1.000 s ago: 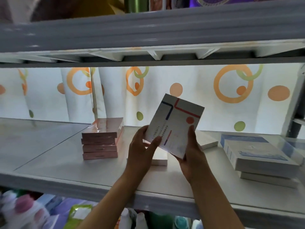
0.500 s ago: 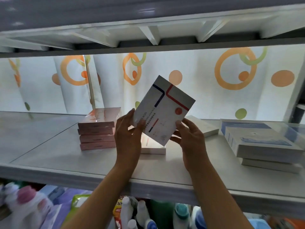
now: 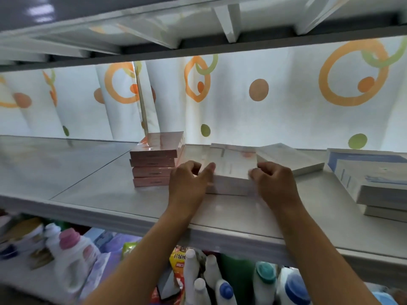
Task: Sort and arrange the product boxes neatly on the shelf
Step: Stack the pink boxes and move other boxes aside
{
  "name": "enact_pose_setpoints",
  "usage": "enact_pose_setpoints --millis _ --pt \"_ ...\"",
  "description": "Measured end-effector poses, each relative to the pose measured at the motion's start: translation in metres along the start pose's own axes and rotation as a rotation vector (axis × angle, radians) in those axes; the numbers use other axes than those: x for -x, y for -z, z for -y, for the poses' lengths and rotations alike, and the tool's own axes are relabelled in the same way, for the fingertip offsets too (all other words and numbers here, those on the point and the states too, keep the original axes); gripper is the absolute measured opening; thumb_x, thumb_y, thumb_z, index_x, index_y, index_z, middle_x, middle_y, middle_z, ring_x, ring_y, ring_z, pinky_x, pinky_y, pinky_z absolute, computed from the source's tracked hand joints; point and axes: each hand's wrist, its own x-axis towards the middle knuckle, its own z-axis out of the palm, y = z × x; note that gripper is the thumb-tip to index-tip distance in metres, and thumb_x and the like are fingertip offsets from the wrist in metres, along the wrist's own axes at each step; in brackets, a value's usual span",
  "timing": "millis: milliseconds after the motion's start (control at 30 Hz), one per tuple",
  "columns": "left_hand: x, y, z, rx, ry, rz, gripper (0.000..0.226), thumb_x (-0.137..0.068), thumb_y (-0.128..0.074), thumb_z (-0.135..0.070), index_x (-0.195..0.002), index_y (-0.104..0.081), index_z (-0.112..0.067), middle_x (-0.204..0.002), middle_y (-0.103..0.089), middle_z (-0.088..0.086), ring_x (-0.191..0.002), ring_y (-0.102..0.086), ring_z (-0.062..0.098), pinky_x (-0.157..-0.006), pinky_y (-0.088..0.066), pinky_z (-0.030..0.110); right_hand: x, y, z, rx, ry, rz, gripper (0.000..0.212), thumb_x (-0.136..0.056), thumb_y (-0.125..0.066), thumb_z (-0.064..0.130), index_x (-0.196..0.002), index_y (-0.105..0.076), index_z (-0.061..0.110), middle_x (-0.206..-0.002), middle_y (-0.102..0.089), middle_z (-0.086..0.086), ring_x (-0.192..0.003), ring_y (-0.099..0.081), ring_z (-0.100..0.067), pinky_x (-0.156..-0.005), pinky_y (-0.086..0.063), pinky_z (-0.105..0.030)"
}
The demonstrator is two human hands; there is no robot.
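Setting the white box [image 3: 233, 167] flat on top of another white box [image 3: 229, 190] mid-shelf, both hands on it. Left hand [image 3: 189, 183] grips the near-left corner, fingers curled over the top edge with 1 finger stretched along the top face; right hand [image 3: 273, 183] has fingers curled round the near-right corner. Symmetrical 2-corner hold looks meant for squaring the top box's edges to the one below, so the pile stays flush. Pile sits on the shelf [image 3: 110, 194] just right of the pink stack [image 3: 154, 167], 4 pink boxes neatly aligned; the left hand's knuckles are close to that stack, touching or not I cannot tell. Behind and right of the pile another flat white box [image 3: 288, 158] lies askew, corner turned toward the front, probably the next one to gather. Far right, the blue-and-white boxes [image 3: 370, 172] are piled roughly, top one overhanging the lower ones. Grouping appears to go by colour: pink left, white centre, blue right. Patterned curtain [image 3: 264, 106] hangs behind the shelf; detergent bottles [image 3: 220, 282] stand on the level below. Frame is motion-blurred, print on the top box not readable. Judgement: placement nearly done, needs a small nudge to align, then release.
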Motion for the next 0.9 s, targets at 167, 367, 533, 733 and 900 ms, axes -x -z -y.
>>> enact_pose_setpoints --millis 167,367,533,733,900 --pt "-0.002 0.000 0.003 0.076 0.096 -0.009 0.015 -0.093 -0.061 -0.032 -0.098 -0.065 -0.018 -0.102 -0.060 -0.004 -0.096 -0.055 0.012 -0.076 -0.046 0.024 0.005 -0.004 0.004 0.048 -0.013 0.052 0.021 -0.089 -0.066 0.026 -0.100 -0.071 0.008 -0.084 -0.066 0.000 -0.086 -0.061 -0.019 -0.080 -0.046 -0.028" --pt "0.001 0.002 0.002 0.122 0.122 -0.002 0.016 -0.095 -0.058 -0.027 -0.108 -0.059 -0.018 -0.101 -0.058 -0.004 -0.084 -0.052 0.002 -0.072 -0.044 0.019 0.000 -0.006 -0.001 0.035 -0.031 0.101 0.028 -0.091 -0.064 0.039 -0.109 -0.067 0.017 -0.101 -0.069 0.003 -0.098 -0.064 -0.016 -0.092 -0.051 -0.035" --pt "0.004 0.003 -0.001 0.107 0.124 0.024 0.021 -0.096 -0.056 -0.030 -0.112 -0.058 -0.016 -0.109 -0.059 0.000 -0.098 -0.055 0.013 -0.076 -0.043 0.020 0.001 -0.008 -0.001 0.018 -0.047 0.119 0.034 -0.093 -0.062 0.034 -0.121 -0.066 0.016 -0.111 -0.068 0.002 -0.106 -0.062 -0.016 -0.098 -0.047 -0.034" --pt "0.007 -0.002 -0.004 -0.072 -0.016 -0.044 0.036 -0.097 -0.053 -0.036 -0.126 -0.056 -0.014 -0.132 -0.057 0.005 -0.120 -0.055 0.023 -0.095 -0.046 0.029 0.004 -0.007 0.000 0.090 0.023 -0.020 0.020 -0.095 -0.056 0.019 -0.110 -0.068 0.014 -0.098 -0.067 0.002 -0.094 -0.059 -0.015 -0.082 -0.044 -0.023" --pt "0.006 -0.023 -0.017 -0.364 -0.429 -0.068 0.034 -0.097 -0.054 -0.028 -0.127 -0.059 -0.014 -0.141 -0.053 0.004 -0.137 -0.041 0.022 -0.116 -0.026 0.037 -0.002 -0.001 -0.003 0.214 0.064 -0.313 0.022 -0.088 -0.056 0.006 -0.107 -0.066 0.010 -0.102 -0.069 -0.005 -0.100 -0.063 -0.024 -0.091 -0.053 -0.037"
